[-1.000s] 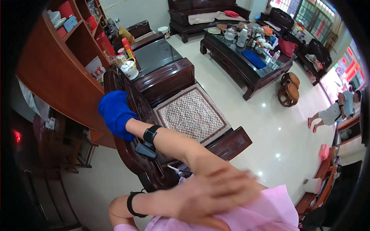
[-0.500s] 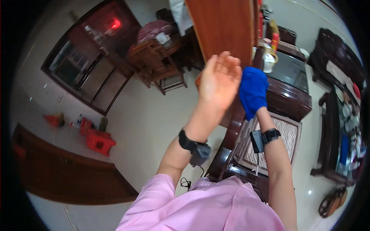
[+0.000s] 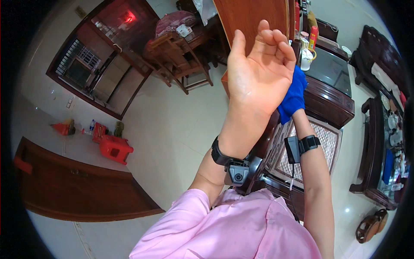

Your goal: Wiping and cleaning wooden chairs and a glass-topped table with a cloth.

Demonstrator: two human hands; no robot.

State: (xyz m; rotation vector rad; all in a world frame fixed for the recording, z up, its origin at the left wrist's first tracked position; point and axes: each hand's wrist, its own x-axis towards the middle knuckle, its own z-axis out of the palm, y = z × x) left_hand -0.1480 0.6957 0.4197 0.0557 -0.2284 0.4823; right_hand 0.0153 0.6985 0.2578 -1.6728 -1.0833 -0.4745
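My left hand [image 3: 263, 71] is raised in front of me, palm facing me, its fingers loosely curled and apart and nothing in it. Just behind it and to the right is a blue cloth [image 3: 297, 93]. That cloth covers my right hand [image 3: 296, 103], so its fingers are hidden; the cloth bunches about it down to the wrist. Beyond both hands stands a tall wooden panel [image 3: 252, 19]. Whether the cloth touches the panel or the dark wood near it I cannot tell, as my left hand blocks that part.
A dark wooden seat with a woven cushion [image 3: 323, 149] lies below my right forearm. Right of the panel, a glass-topped cabinet [image 3: 330, 75] bears a white jug [image 3: 306, 60] and a red bottle [image 3: 313, 36]. A wooden chair [image 3: 177, 60] and red stool [image 3: 115, 149] stand left.
My left hand has come up and closer, now overlapping the cloth. My right hand with the blue cloth has shifted slightly up and right. The view has turned a little.
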